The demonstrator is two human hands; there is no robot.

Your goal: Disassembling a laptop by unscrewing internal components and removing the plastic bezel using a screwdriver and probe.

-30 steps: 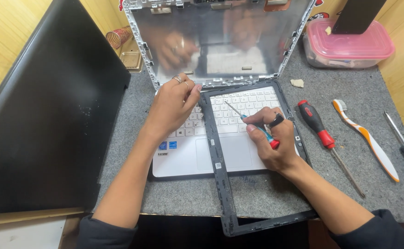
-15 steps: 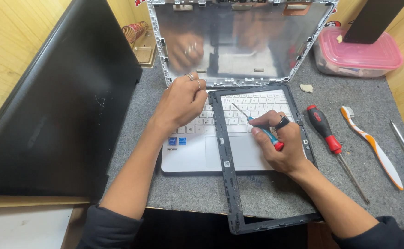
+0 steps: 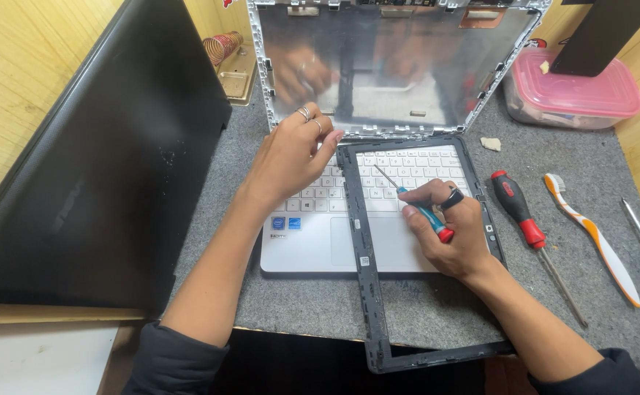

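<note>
Grey felt (image 3: pixel 554 307) covers our bench, with wooden walls around it. We are at the step of freeing the black screen bezel (image 3: pixel 367 292), which lies loose across the white laptop (image 3: pixel 312 234), its top edge near the hinge at twelve o'clock. Our left hand (image 3: pixel 290 157) rests open on the keys, fingertips touching the bezel's top left corner. Our right hand (image 3: pixel 455 234) is closed around a small blue screwdriver (image 3: pixel 418 208), tip pointing to eleven o'clock over the keyboard. The bare silver lid (image 3: pixel 393 66) stands open behind; its reflection is blurry, so any remaining fasteners are hard to tell. By our judgement, next comes lifting the bezel clear. A red screwdriver (image 3: pixel 521 212) and toothbrush (image 3: pixel 590 234) lie at three o'clock.
</note>
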